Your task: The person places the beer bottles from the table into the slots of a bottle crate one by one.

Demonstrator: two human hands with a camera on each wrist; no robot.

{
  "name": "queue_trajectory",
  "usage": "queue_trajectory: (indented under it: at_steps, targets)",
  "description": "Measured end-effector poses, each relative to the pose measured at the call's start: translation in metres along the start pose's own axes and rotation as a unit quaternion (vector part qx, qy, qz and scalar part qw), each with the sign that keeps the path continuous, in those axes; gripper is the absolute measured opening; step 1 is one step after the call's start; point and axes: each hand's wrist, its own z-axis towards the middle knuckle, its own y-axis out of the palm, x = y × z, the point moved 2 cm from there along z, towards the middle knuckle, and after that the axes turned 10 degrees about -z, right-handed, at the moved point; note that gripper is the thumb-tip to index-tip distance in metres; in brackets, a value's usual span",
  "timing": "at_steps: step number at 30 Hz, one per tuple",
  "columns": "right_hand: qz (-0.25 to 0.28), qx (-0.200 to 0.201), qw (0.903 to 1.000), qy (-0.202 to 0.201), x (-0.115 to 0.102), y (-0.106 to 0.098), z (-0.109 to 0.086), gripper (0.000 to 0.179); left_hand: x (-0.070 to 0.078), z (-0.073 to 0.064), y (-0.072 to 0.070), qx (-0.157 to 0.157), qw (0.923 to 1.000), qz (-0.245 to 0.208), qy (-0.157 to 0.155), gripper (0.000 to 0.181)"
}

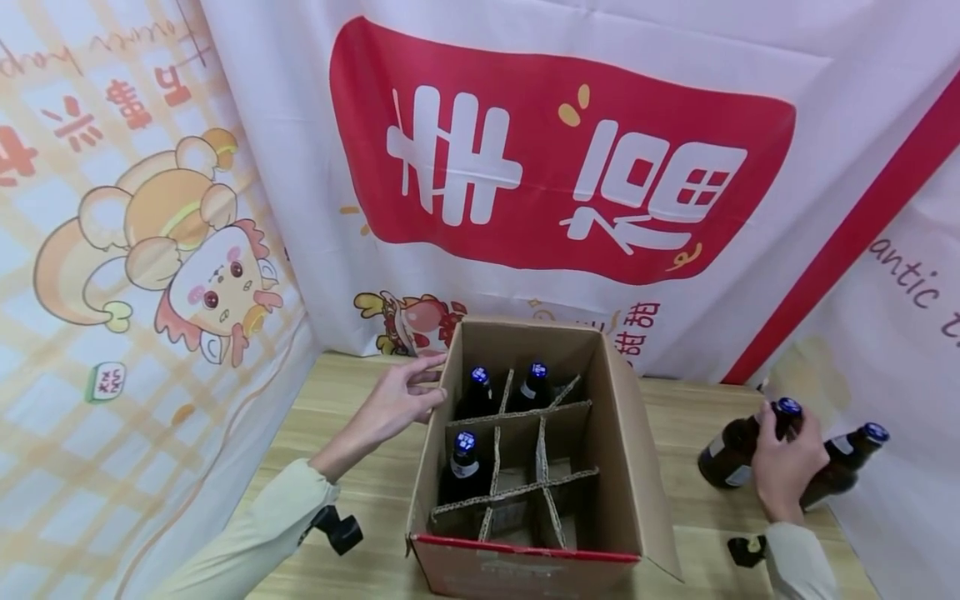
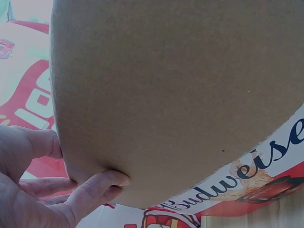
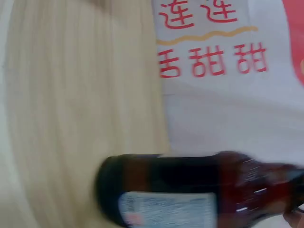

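Note:
An open-topped cardboard box with crossed dividers holds three dark bottles with blue caps. Two bottles, the back-left one and the back-middle one, stand in the far row; another bottle is in the left compartment of the middle row. My left hand pinches the corner of the box's folded-out left flap, thumb on its outer face. Right of the box, my right hand grips a brown beer bottle by its neck, tilted in the head view and blurred in the right wrist view.
A second loose bottle stands just beyond my right hand. The right flap hangs outward over the wooden table. Printed cloth hangs behind and at both sides.

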Motion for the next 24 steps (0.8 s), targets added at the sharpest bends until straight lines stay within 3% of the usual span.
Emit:
queue_trajectory:
  at_steps: [5,8,15,24]
  targets:
    - [0.054,0.025,0.9979,-0.026,0.019,0.012,-0.003,0.034,0.0,0.0,0.001,-0.002,1.0,0.001,0.002,0.06]
    - [0.06,0.028,0.9975,-0.026,0.022,0.017,-0.003,0.031,0.0,0.0,0.001,0.001,1.0,0.002,-0.001,0.061]
    - [0.061,0.027,0.9978,-0.003,0.016,0.013,-0.005,0.029,0.001,-0.001,0.001,0.001,1.0,-0.002,-0.005,0.061]
    - [0.033,-0.003,0.9993,-0.018,0.003,0.0,0.001,0.031,0.0,0.0,0.0,0.003,0.9999,-0.01,-0.011,0.06]
